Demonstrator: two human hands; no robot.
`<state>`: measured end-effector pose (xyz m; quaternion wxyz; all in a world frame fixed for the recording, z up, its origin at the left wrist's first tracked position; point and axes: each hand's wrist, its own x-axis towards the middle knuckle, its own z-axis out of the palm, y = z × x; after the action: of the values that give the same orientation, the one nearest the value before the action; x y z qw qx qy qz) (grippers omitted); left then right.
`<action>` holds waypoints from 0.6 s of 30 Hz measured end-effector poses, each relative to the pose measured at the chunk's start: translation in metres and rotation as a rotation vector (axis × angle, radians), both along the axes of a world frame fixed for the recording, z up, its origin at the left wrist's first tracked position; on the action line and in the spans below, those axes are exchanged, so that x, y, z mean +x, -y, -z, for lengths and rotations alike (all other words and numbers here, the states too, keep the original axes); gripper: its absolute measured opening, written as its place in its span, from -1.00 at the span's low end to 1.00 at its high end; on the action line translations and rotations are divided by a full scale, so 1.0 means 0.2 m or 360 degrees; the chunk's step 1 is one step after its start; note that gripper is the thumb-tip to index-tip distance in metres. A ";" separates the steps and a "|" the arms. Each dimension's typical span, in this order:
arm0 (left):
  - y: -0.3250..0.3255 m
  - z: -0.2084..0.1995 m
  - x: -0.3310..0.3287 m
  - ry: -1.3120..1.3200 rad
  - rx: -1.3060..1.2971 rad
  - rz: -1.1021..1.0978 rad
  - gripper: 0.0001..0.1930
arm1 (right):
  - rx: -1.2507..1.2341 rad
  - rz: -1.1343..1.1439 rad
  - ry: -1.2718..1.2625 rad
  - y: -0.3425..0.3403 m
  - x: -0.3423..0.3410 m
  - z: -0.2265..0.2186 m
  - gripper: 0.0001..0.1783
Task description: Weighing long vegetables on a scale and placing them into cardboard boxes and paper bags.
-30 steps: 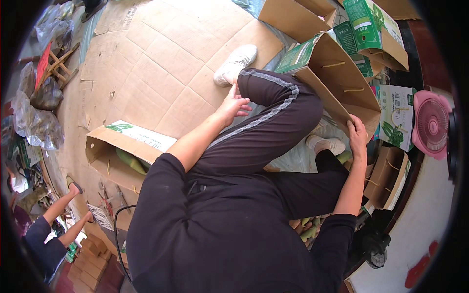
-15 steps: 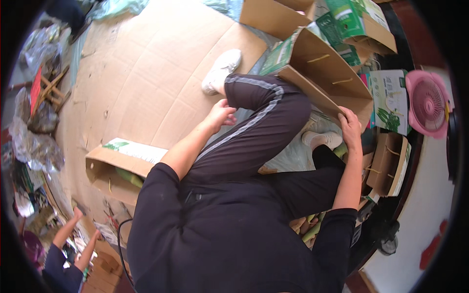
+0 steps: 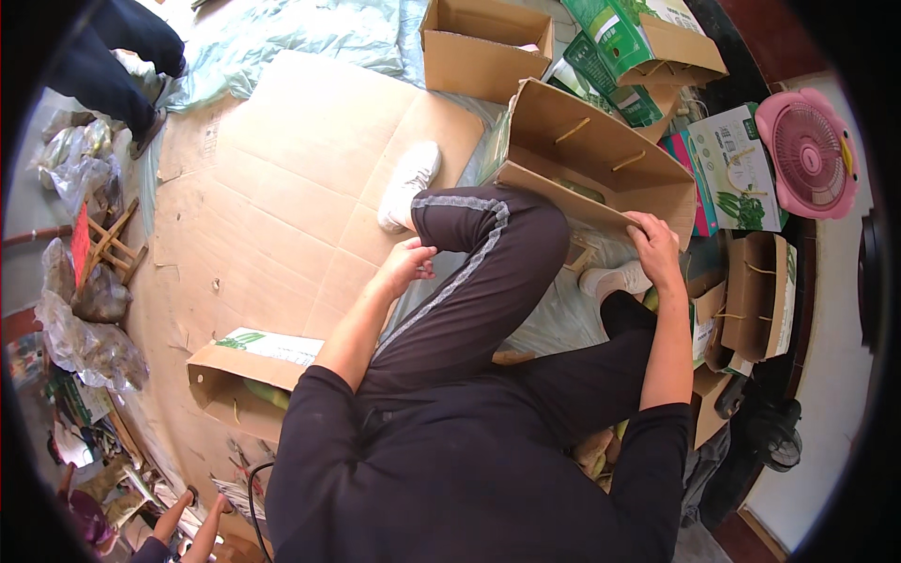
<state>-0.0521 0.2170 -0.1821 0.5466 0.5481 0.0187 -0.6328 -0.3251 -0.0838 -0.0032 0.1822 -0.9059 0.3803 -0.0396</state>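
Note:
My right hand (image 3: 657, 246) grips the near rim of an open cardboard carton (image 3: 601, 150), fingers bent over its edge. The carton has a green printed side and two yellowish cord handles inside, and a bit of something green shows at its bottom. My left hand (image 3: 405, 266) hangs beside my bent leg (image 3: 497, 253) with loosely curled, parted fingers and nothing in it. Left of my left arm, a white-and-green carton (image 3: 239, 361) lies on its side with a long green vegetable (image 3: 267, 392) partly visible in its mouth.
A large flattened cardboard sheet (image 3: 272, 188) covers the floor. More cartons (image 3: 488, 47) stand at the far right, near a pink fan (image 3: 809, 155). Plastic bags (image 3: 84, 310) and a wooden frame (image 3: 113, 244) lie at left. Another person's legs (image 3: 117, 66) are at the far left.
The view has shifted, and the carton under my right hand now shows more of its inside, with something green in it. More of the person at far left shows. My left hand remains beside my leg.

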 end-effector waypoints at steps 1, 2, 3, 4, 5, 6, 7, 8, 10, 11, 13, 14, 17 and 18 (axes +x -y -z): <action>0.00 0.00 0.01 0.0018 0.0002 -0.0003 -0.88 | 0.0009 0.0007 -0.0015 0.00 0.01 0.00 -0.77; 0.01 0.01 0.01 -0.0020 0.0045 -0.0070 -0.87 | 0.0010 0.0004 0.0004 -0.01 0.02 0.00 -0.77; 0.02 0.01 0.01 -0.0063 0.0085 -0.0133 -0.87 | 0.0019 0.0008 -0.0010 -0.01 0.02 -0.01 -0.77; 0.02 0.02 0.01 0.0047 0.0090 -0.0121 -0.86 | 0.0027 0.0010 -0.0023 -0.01 0.02 -0.01 -0.77; 0.02 0.02 0.03 0.0062 0.0087 -0.0120 -0.86 | 0.0025 0.0011 -0.0007 -0.01 0.02 -0.01 -0.77; 0.02 0.01 0.04 0.0028 0.0004 -0.0079 -0.85 | 0.0037 0.0018 -0.0013 -0.01 0.02 -0.01 -0.77; 0.01 0.00 0.06 -0.0006 -0.0079 -0.0037 -0.83 | 0.0049 0.0024 -0.0019 -0.01 0.01 -0.01 -0.77; 0.00 0.00 0.08 -0.0016 -0.0049 -0.0014 -0.81 | 0.0044 0.0031 -0.0006 -0.01 0.01 -0.01 -0.77; 0.01 -0.04 0.08 -0.0067 -0.0115 -0.0005 -0.81 | 0.0031 0.0028 -0.0032 -0.01 0.00 -0.01 -0.77; 0.01 -0.06 0.09 -0.0128 -0.0178 -0.0003 -0.81 | 0.0028 0.0039 -0.0025 0.00 -0.01 -0.01 -0.77; 0.02 -0.09 0.08 -0.0228 -0.0235 0.0000 -0.78 | 0.0028 0.0031 -0.0020 0.00 0.00 -0.01 -0.78; 0.02 -0.07 0.07 -0.0283 -0.0181 0.0089 -0.74 | 0.0025 0.0036 -0.0014 0.00 0.00 -0.01 -0.78; 0.02 -0.04 0.07 -0.0331 -0.0119 0.0210 -0.69 | 0.0014 0.0016 0.0003 -0.01 0.01 -0.01 -0.78; 0.03 -0.04 0.08 -0.0224 -0.0024 0.0424 -0.72 | 0.0011 0.0025 0.0002 -0.01 0.01 -0.02 -0.78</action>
<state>-0.0365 0.2111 -0.1741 0.4593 0.4959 -0.0208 -0.7367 -0.3226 -0.0814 0.0001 0.1854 -0.9022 0.3874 -0.0401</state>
